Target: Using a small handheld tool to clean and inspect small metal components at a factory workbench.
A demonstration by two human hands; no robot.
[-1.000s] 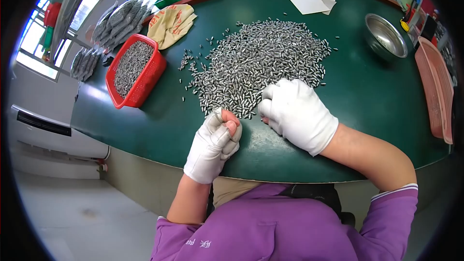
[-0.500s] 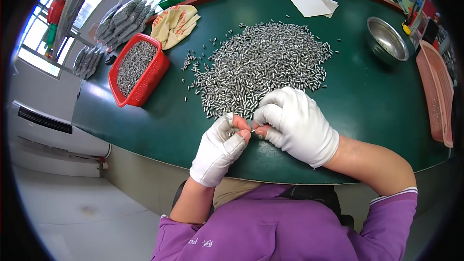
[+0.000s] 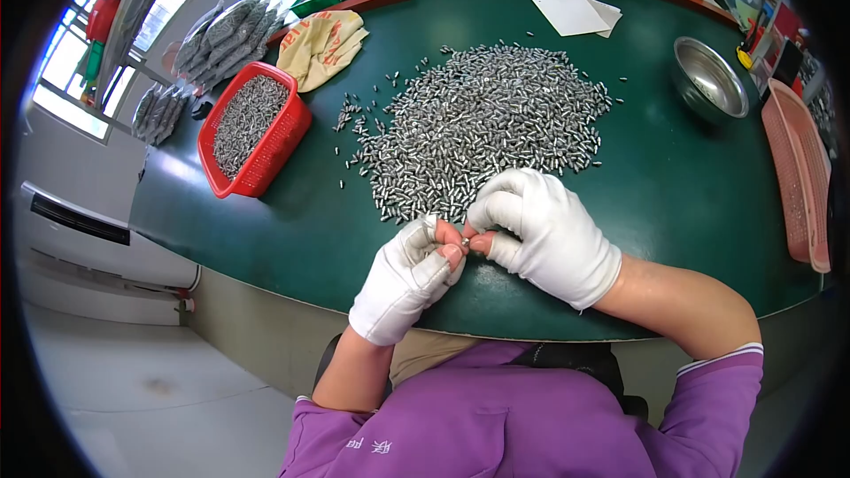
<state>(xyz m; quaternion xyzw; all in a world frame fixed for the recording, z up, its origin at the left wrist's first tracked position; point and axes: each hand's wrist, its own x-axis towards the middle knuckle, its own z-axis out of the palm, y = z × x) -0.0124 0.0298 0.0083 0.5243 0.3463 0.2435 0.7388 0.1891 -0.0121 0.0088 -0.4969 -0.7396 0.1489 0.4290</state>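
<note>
- Head view, near side of the pile (image 3: 487,137): one small metal piece (image 3: 465,242) sits between the two hands, just in front of the pile's near edge.
- The left hand (image 3: 390,288) pinches it between bare thumb and forefinger; its other fingers are curled, and I cannot tell whether more pieces lie in the palm.
- The right hand (image 3: 549,235) also pinches at it with bare thumb and forefinger, its gloved knuckles just beside the pile.
- The piece looks smooth and tiny, so uneven pressure from the two pinches could squirt it loose. Falling toward the pile, it would be lost among lookalikes; falling the other way, it could roll over the near edge of the table (image 3: 266,248).
- A sideways swing of the right knuckles might scatter the pile's front pieces.
- Stray pieces (image 3: 345,113) left of the pile could be knocked farther by a sleeve or forearm reaching across.
- Left of the pile, the red basket (image 3: 279,155) holds similar-looking pieces; a careless toss could mix lots, if they differ, which is too small to tell.
</note>
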